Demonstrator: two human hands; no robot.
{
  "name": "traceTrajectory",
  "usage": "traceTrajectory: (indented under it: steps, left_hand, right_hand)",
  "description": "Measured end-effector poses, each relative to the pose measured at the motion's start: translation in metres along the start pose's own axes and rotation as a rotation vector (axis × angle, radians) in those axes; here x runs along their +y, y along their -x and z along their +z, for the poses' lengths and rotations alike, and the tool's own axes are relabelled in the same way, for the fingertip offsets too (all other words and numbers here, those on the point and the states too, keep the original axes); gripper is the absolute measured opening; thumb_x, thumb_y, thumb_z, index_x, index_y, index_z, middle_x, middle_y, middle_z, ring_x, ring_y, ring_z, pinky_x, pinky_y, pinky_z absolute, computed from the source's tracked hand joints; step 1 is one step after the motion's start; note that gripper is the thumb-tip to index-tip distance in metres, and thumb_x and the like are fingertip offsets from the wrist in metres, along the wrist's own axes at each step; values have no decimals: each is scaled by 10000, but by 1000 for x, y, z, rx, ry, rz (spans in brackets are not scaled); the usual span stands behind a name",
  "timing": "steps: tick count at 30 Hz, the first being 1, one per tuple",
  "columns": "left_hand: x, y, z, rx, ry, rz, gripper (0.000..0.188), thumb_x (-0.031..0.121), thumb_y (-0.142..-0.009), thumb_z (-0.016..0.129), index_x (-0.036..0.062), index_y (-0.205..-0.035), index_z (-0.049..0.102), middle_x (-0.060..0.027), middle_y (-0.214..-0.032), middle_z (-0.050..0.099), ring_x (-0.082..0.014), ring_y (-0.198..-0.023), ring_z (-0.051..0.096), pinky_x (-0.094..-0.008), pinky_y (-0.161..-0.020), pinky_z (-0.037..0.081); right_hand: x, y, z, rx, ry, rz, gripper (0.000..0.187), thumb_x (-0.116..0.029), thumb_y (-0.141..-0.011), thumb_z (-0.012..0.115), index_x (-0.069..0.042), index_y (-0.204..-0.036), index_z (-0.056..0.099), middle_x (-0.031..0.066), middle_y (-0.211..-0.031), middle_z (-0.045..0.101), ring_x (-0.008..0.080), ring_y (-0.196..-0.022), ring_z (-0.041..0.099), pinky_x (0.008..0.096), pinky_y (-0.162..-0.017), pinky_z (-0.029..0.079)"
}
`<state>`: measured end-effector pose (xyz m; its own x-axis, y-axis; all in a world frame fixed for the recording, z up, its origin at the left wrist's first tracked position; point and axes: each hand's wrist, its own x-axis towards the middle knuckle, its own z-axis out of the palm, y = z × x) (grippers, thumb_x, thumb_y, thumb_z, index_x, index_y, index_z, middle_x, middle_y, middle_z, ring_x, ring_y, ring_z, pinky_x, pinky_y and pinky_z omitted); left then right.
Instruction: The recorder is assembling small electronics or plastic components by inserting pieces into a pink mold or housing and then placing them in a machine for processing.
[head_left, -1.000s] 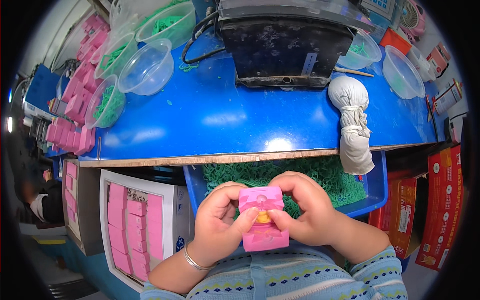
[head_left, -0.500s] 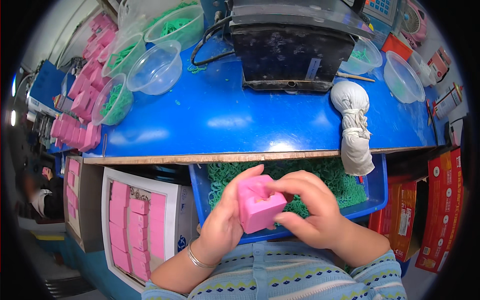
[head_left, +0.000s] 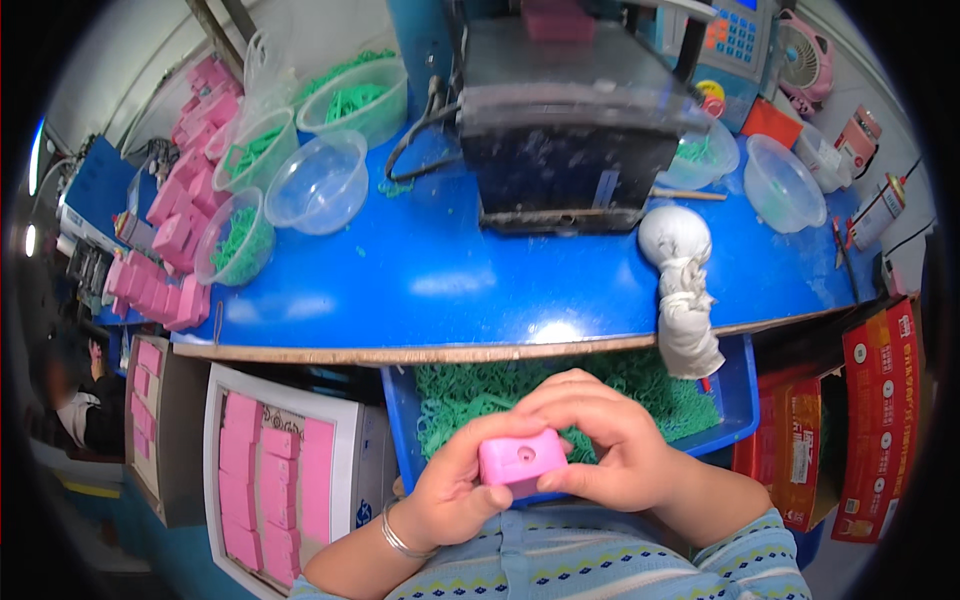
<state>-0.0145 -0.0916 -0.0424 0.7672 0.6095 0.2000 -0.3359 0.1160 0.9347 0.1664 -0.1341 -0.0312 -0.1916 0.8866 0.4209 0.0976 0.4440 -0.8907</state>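
Note:
A pink block-shaped mould [head_left: 523, 458] with a small round hole in its facing side is held between both hands, low in front of my body. My left hand [head_left: 455, 490] closes round its left side, thumb along the lower edge. On the right side, my right hand [head_left: 610, 440] grips it with the thumb near the lower right corner and the fingers reaching over behind. Just beyond the hands, a blue bin [head_left: 740, 420] full of tangled green pieces [head_left: 640, 395] sits below the table edge.
A blue table [head_left: 400, 300] holds a dark machine [head_left: 560, 150], a tied white cloth bundle [head_left: 685, 290] overhanging the edge, and clear plastic bowls [head_left: 318, 185]. Stacked pink blocks [head_left: 180, 235] line the left. A box of pink blocks [head_left: 240, 420] stands lower left; red cartons [head_left: 880, 420] stand right.
The pink mould has been turned so its holed side shows, and both hands have closed round it. My right fingers have left its top. The view has tilted up, showing more of the machine.

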Motion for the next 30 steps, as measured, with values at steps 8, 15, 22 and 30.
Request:
traceTrajectory:
  steps: [8, 15, 22, 30]
  left_hand:
    - [63, -57, -21, 271, -1364, 383, 618, 234, -743, 674, 4, -1249, 406, -212, -1167, 451, -345, -1010, 493, -384, -877, 404]
    - [79, -67, -60, -190, -1432, -249, 836, 223, -540, 801, 22, -1240, 390, -194, -1185, 424, -362, -1090, 439, -391, -911, 394]
    - [88, -40, -66, 425, -1116, 309, 875, 236, -577, 797, -20, -1282, 349, -180, -1108, 460, -330, -1037, 477, -358, -891, 404]
    - [72, -69, -4, -76, -1292, 148, 932, 275, -592, 794, -71, -1299, 297, -208, -1112, 462, -337, -1040, 473, -373, -897, 396]
  right_hand:
    - [-13, -59, -50, 398, -673, 336, 454, -321, -867, 559, -9, -1175, 439, 151, -1103, 517, 195, -922, 569, 309, -760, 478]
    - [-44, -89, -103, 370, -677, 491, 457, -326, -941, 314, 50, -1063, 543, 145, -849, 636, 182, -676, 613, 283, -593, 481]
    - [-40, -1, -77, -163, -1036, 463, 595, -163, -894, 440, -51, -1397, 143, 273, -1276, 406, 281, -813, 629, 302, -614, 515]
    - [-37, 20, -23, -332, -1083, 759, 653, -99, -870, 475, -1, -1382, 82, 246, -1080, 567, 232, -635, 645, 282, -538, 540]
